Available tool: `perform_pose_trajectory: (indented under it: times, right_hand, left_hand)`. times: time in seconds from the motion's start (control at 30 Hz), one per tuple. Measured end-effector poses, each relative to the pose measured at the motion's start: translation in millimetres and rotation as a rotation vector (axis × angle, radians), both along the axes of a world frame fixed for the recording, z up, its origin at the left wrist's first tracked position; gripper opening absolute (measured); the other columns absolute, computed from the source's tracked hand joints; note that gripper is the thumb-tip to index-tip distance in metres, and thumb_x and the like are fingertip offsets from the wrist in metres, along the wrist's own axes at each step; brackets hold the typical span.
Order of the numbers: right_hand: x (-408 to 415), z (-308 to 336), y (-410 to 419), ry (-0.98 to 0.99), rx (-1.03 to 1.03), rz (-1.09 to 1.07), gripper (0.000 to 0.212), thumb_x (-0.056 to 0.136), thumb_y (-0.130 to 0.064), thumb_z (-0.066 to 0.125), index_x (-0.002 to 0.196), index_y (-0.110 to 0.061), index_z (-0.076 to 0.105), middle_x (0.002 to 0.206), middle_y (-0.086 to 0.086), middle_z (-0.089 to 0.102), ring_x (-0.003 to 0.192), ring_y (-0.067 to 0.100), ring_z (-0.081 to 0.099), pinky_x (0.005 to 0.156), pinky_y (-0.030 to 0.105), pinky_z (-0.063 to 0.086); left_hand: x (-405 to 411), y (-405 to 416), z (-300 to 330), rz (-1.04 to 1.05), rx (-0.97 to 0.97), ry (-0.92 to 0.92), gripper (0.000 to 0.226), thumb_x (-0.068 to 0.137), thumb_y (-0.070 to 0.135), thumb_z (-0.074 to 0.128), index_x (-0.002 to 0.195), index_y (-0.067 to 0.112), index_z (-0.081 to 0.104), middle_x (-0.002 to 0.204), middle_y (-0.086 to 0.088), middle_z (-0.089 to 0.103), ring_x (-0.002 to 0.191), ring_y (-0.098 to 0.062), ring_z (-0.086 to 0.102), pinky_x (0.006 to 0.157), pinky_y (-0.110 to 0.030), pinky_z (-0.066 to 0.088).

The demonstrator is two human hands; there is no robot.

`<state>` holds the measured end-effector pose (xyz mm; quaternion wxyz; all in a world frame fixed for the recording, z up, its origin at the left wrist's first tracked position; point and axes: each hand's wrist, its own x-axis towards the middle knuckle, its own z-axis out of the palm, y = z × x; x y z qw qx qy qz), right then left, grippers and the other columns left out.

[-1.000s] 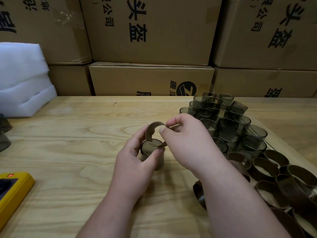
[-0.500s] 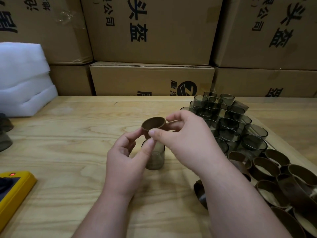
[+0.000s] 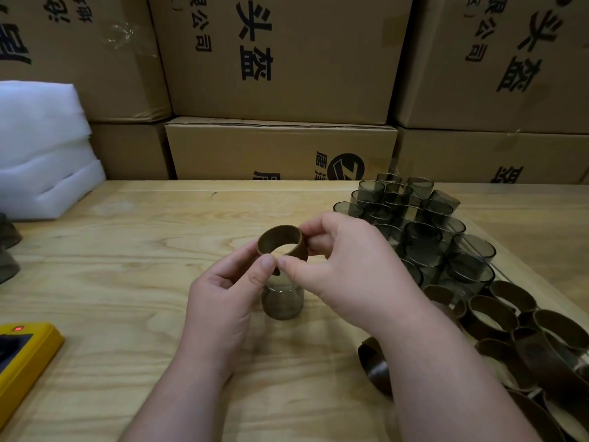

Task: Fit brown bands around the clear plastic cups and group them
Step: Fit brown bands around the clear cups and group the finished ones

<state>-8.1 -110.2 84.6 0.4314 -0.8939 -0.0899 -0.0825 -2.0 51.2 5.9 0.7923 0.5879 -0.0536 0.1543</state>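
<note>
Both hands meet over the middle of the wooden worktop (image 3: 127, 250), holding one brown band (image 3: 280, 242) raised above a single clear plastic cup (image 3: 282, 303). The left hand (image 3: 223, 301) has its grip closed on the band's near edge, thumb and forefinger pinching it. The right hand (image 3: 347, 269) pinches the same near edge with its thumb and curls its fingers around the band's right side. The band is rounded open and tilted, apart from the cup, which stands upright on the worktop just below the fingers. To the right sits a cluster of clear cups (image 3: 424, 231), and nearer, a heap of loose brown bands (image 3: 516, 327). Cardboard boxes (image 3: 280, 148) line the back, white foam (image 3: 41, 148) lies at left, and a yellow device (image 3: 22, 355) sits at the near left edge.
</note>
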Motion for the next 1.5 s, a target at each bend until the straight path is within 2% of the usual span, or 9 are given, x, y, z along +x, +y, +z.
perform_pose_trajectory:
  times: [0.27,0.43,0.57,0.73,0.8,0.93,1.17,1.3,1.5]
  right_hand:
    - [1,-3,-6,0.011,-0.025,0.038,0.037,0.074,-0.054,0.085,0.101,-0.035,0.067,0.097,-0.024,0.075,0.091,-0.014,0.063,0.069,0.009,0.045]
    - [2,-4,-4,0.020,-0.013,0.065,0.036,0.076,-0.051,0.083,0.104,-0.034,0.066,0.099,-0.022,0.076,0.093,-0.009,0.066,0.078,0.020,0.053]
    - [2,-6,-5,0.036,-0.003,0.088,0.035,0.078,-0.047,0.083,0.106,-0.033,0.066,0.102,-0.020,0.076,0.096,-0.008,0.067,0.078,0.019,0.051]
    - [2,-7,-5,0.021,-0.046,0.070,0.032,0.076,-0.041,0.079,0.105,-0.034,0.066,0.099,-0.021,0.075,0.093,-0.004,0.067,0.081,0.028,0.058]
    - [2,-9,-3,0.018,-0.060,0.048,0.030,0.075,-0.039,0.078,0.102,-0.034,0.065,0.097,-0.022,0.074,0.089,-0.003,0.067,0.079,0.031,0.059]
    - [4,-16,0,0.021,-0.049,0.021,0.028,0.073,-0.035,0.075,0.099,-0.034,0.064,0.090,-0.024,0.073,0.086,-0.001,0.067,0.077,0.034,0.059]
    - [11,-31,10,0.052,-0.089,-0.034,0.031,0.077,-0.031,0.069,0.107,-0.033,0.060,0.094,-0.014,0.074,0.079,0.000,0.066,0.071,0.026,0.057]
    - [13,-37,16,0.061,-0.085,-0.075,0.037,0.080,-0.025,0.067,0.116,-0.030,0.061,0.103,-0.012,0.073,0.089,0.006,0.068,0.077,0.028,0.058]
    - [12,-34,18,0.083,-0.092,-0.104,0.048,0.085,-0.018,0.062,0.131,-0.030,0.062,0.117,-0.008,0.071,0.104,0.012,0.066,0.086,0.026,0.056]
  left_hand:
    - [-2,1,4,-0.006,-0.009,-0.017,0.048,0.061,0.034,0.090,0.106,0.024,0.082,0.105,-0.002,0.080,0.097,-0.007,0.075,0.076,-0.013,0.055]
    - [-2,0,4,-0.026,-0.055,-0.011,0.048,0.062,0.033,0.086,0.107,0.017,0.080,0.107,-0.006,0.080,0.099,-0.012,0.075,0.078,-0.016,0.056]
    - [-2,1,5,-0.037,-0.011,-0.013,0.056,0.057,0.028,0.094,0.110,0.014,0.079,0.109,-0.006,0.079,0.102,-0.014,0.075,0.079,-0.016,0.056]
    - [-4,2,4,0.001,0.110,-0.077,0.045,0.062,0.036,0.089,0.107,0.034,0.081,0.111,0.004,0.079,0.111,-0.012,0.072,0.093,-0.024,0.054]
    - [-7,0,3,0.088,0.227,-0.124,0.038,0.063,0.041,0.082,0.101,0.045,0.080,0.110,0.013,0.078,0.113,-0.006,0.070,0.094,-0.017,0.051]
    - [-8,-3,5,0.209,0.368,-0.133,0.039,0.061,0.046,0.074,0.101,0.045,0.075,0.102,0.025,0.075,0.105,0.005,0.068,0.090,-0.006,0.045]
    - [-6,-2,1,0.249,0.472,-0.019,0.040,0.064,0.030,0.076,0.103,0.038,0.077,0.093,0.021,0.075,0.096,0.011,0.067,0.083,-0.002,0.043]
    - [-6,0,2,0.195,0.463,0.065,0.039,0.064,0.030,0.074,0.098,0.047,0.075,0.099,0.024,0.076,0.101,0.009,0.068,0.090,-0.014,0.049]
    - [-3,3,1,0.142,0.484,0.161,0.042,0.078,0.013,0.080,0.116,0.032,0.079,0.109,0.017,0.077,0.108,0.006,0.066,0.100,-0.026,0.051]
